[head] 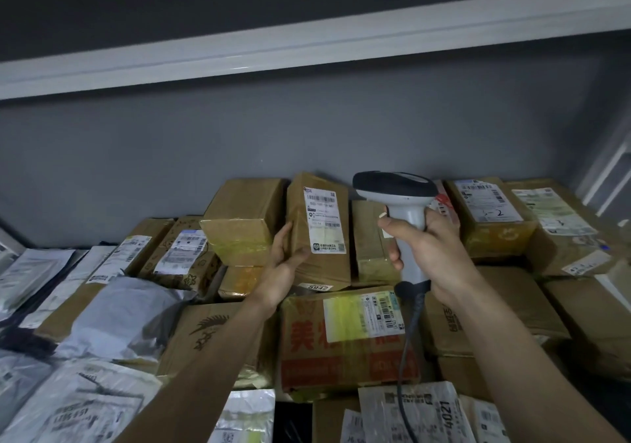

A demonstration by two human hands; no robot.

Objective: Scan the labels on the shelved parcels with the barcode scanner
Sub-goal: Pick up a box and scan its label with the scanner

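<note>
Parcel (317, 231), a small stiff carton, stands tilted on the stacked boxes with its label (324, 220) facing out. It looks light; the left hand (283, 258) grips its lower edge. The right hand (426, 248) is wrapped around the scanner (399, 200) handle.

Two hands are seen, the left hand (285, 261) and the right hand (430, 251). One barcode scanner (397, 200) is counted. Well over a dozen parcels are stacked; an exact count cannot be told.

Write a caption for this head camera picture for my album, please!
Left hand tilts a cardboard parcel upright while the right hand aims the barcode scanner.
</note>
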